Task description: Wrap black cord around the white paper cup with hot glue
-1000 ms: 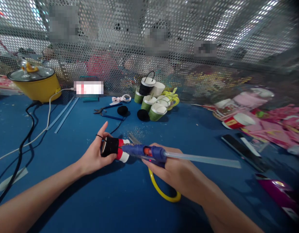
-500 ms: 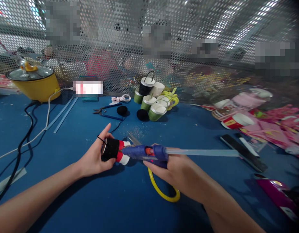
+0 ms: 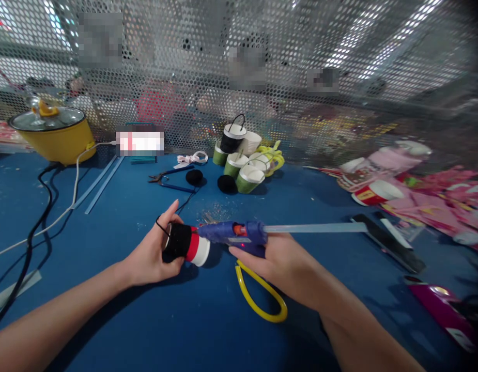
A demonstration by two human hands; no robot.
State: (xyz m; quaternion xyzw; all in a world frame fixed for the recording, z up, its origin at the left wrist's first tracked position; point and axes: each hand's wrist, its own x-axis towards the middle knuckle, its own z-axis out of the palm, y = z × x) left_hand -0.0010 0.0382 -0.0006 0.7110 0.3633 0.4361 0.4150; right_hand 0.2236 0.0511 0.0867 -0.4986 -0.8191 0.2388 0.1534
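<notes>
A small paper cup [image 3: 200, 250] lies sideways in my left hand [image 3: 153, 256], whose fingers and thumb close round it. Black yarn covers its left part, a red band circles it, and the end on the right is white; a thin black loop sticks out over my fingers. My right hand [image 3: 285, 258] grips a blue hot glue gun [image 3: 223, 232] with a small red light lit. From its back a long clear glue stick [image 3: 316, 228] points right. The gun's nozzle is at the cup's far side near the red band; whether it touches is unclear.
Yellow-handled scissors [image 3: 262, 310] lie partly under my right hand. Farther back are pliers [image 3: 172, 178], black yarn balls [image 3: 227, 184] and green-wrapped cups [image 3: 249, 179]. A yellow pot [image 3: 60, 142] stands left, a purple tool [image 3: 440, 310] right. Perforated metal [image 3: 207, 67] rises behind.
The glue gun's nozzle has shifted slightly up and away from the cup's front, to its far edge. The glue stick's tail has risen. The cup has turned a little, showing more of its white end.
</notes>
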